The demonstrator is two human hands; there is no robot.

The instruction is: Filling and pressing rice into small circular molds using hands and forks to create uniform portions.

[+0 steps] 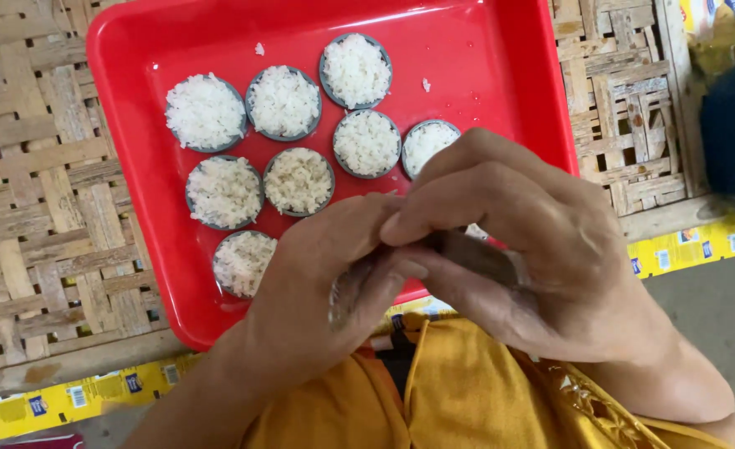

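A red plastic tray (500, 58) lies on a woven bamboo surface and carries several small round metal moulds filled with white rice (284, 101). Both hands meet over the tray's near right corner. My left hand (318, 291) cups a small metal mould (342, 295), of which only the rim shows. My right hand (517, 241) is curled above it, fingertips pressing down into the mould, with a dark object (476, 254) partly visible under its fingers. One rice-filled mould (427, 143) is half hidden behind my right hand.
The woven bamboo mat (35, 183) spreads left and right of the tray. A yellow printed strip (683, 245) edges the mat. A dark blue round object (733, 125) sits at the far right. Yellow cloth (459, 391) covers my lap below.
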